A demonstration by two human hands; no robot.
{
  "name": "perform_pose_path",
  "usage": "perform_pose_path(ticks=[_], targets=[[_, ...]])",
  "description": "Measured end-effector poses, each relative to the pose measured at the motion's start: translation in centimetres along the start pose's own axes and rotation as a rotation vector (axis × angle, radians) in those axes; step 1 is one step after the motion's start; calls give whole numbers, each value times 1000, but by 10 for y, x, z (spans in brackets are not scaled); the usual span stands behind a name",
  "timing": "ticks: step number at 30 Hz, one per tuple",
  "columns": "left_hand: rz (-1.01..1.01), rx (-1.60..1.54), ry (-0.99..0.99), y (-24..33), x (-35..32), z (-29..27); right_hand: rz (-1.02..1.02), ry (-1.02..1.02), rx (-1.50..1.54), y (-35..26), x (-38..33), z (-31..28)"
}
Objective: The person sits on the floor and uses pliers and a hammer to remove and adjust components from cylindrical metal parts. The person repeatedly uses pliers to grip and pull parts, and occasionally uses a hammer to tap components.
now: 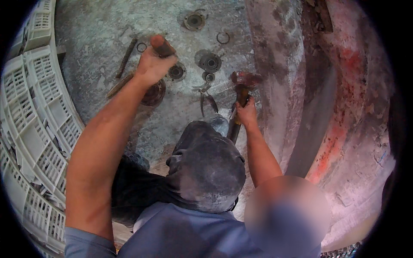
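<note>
My left hand (154, 66) is wrapped around a short, thick metal cylinder (161, 45) with a rusty orange end. It is above the floor, beside a round flanged metal part (175, 72); whether they touch is hard to tell. My right hand (247, 112) grips the handle of a hammer (246, 79), whose worn reddish head points away from me. Pliers (204, 95) with dark handles lie between my hands. Close by are a small bearing-like ring (209, 78) and another flanged part (211, 63). A rusty round disc (153, 94) is partly hidden behind my left forearm.
Farther off lie a third flanged part (194, 20) and two thin open rings (223, 38). A dark rod (127, 58) is on the left. White slatted plastic crates (38, 86) line the left side. A stained, reddish surface (335, 129) runs along the right. My dark-trousered knee (208, 165) is in front.
</note>
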State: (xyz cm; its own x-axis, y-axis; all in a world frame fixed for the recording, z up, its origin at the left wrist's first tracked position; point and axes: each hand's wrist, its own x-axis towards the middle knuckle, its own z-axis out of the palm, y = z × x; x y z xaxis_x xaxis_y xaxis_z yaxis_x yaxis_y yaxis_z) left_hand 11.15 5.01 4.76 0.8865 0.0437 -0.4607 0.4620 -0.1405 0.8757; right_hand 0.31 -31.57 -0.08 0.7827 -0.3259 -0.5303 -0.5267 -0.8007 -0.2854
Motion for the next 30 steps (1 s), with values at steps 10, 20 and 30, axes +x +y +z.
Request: perform_pose_path(ticks=[10,20,30], targets=[[235,714,-386,22,-34,49,-139,-761,946,-167,-29,-76],[131,1026,-317,10,-48,23,-128,-895,521,-102,-59,-41],[-54,1012,-115,-62,-27,30,-286,-685,447,-131,-68,-25]])
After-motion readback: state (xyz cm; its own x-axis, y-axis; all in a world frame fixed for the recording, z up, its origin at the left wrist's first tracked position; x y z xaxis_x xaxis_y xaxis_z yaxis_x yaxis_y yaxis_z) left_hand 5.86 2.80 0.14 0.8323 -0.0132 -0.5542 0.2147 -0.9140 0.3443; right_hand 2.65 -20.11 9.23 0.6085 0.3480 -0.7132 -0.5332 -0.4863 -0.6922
